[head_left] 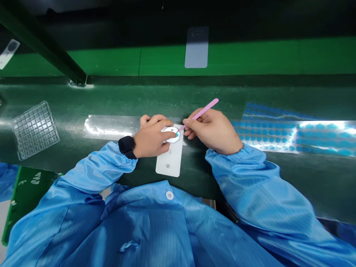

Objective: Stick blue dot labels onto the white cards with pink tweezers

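Our left hand [151, 139] is curled over a white ring-shaped part [168, 129], pinning it to a white rectangular panel [171, 161] on the green table [178, 98]. Our right hand [211, 131] grips a pink plastic pick [201, 114], its tip at a blue dot [177, 135]; contact is hard to confirm from here. Risk: a slip or too much pressure could skew the dot or scratch the panel.

Nothing can be read: the small printed mark [167, 165] on the white panel [170, 157] is too small to make out.
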Demonstrator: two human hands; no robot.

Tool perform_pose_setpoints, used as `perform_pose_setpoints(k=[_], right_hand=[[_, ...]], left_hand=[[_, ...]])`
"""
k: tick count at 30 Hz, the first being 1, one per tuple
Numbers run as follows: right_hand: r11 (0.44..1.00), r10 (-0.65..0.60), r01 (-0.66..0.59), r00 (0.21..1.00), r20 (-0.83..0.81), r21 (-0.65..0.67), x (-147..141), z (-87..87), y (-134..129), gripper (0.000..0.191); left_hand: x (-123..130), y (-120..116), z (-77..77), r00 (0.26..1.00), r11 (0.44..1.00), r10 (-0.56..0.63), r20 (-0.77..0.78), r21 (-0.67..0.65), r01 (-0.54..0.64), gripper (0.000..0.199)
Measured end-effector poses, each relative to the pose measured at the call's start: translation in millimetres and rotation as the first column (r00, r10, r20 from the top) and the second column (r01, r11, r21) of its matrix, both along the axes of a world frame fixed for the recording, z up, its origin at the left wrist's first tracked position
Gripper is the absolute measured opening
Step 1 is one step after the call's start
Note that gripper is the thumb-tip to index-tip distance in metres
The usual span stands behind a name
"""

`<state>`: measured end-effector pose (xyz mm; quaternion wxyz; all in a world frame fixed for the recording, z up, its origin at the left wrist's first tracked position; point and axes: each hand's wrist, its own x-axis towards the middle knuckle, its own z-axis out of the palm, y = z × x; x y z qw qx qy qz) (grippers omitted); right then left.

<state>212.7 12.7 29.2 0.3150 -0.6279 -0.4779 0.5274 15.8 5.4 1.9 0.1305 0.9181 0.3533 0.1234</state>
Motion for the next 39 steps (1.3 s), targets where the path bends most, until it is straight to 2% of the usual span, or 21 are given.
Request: perform_pose_setpoints(k=[5, 9, 12, 24, 33, 39], right_hand=[[1.0, 0.002, -0.002, 0.999, -0.037, 0.012, 1.5, -2.1, -0.7, 0.018], [0.997, -0.077, 0.081, 0.979, -0.19, 0.014, 4.9, -8.1, -1.0, 0.024], [0.994, -0.093, 0.105, 0.964, -0.251, 0.035, 6.4, -10.8, -1.4, 0.027], [0.994, -0.075, 0.097, 0.945, -0.319, 0.053, 7.7, -16.0, -1.8, 0.021], [0.996, -0.07, 0.086, 0.946, -0.317, 0.035, 7.1, -12.7, -0.7, 0.02], [0.996, -0.058, 0.077, 0.943, -0.327, 0.046, 7.3, -13.1, -0.4, 0.018]], left_hand=[[2.0, -3.3, 2.3, 0.999, 1.0, 0.019, -0.043, 0.005, -0.019, 0.026], [3.7, -8.0, 3.1, 0.997, 0.999, 0.042, -0.06, 0.026, -0.041, 0.028], [5.3, -11.6, 3.2, 0.995, 0.997, 0.061, -0.077, 0.046, -0.058, 0.028], [6.9, -21.1, 1.7, 0.984, 0.986, 0.113, -0.137, 0.14, -0.093, 0.035], [6.4, -22.1, -0.6, 0.987, 0.977, 0.098, -0.127, 0.201, -0.071, 0.03], [6.8, -23.0, -1.1, 0.982, 0.978, 0.12, -0.143, 0.187, -0.092, 0.032]])
